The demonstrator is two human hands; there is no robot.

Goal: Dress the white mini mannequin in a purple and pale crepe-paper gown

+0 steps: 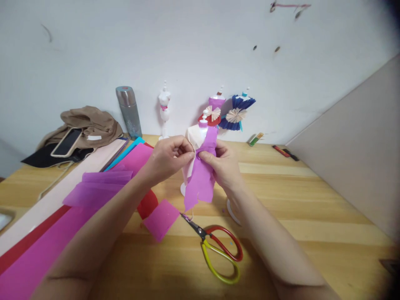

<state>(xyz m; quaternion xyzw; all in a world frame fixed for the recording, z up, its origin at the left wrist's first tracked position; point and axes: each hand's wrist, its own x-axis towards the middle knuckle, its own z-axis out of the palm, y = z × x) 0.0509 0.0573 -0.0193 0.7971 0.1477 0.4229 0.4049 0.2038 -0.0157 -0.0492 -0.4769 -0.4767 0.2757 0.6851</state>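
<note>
In the middle of the head view stands a small white dress-form mannequin [203, 134], draped in cream paper [194, 135] on one shoulder and purple paper [200, 181] on the other. My left hand [170, 158] is closed, thumb and finger pinching the edge of the cream paper at the waist. From the other side, my right hand [226, 164] grips the purple paper against the form, its thumb in front and its other fingers partly hidden behind. Below them lie scissors [203, 233] with one red and one yellow handle, beside a pink paper piece [161, 219].
Coloured paper sheets [34, 246] spread over the left of the wooden table [275, 200]. Along the wall stand a flask [129, 112], a bare mannequin [164, 106] and two dressed ones, including one in blue [239, 110]. A phone [66, 142] rests on brown cloth [93, 121].
</note>
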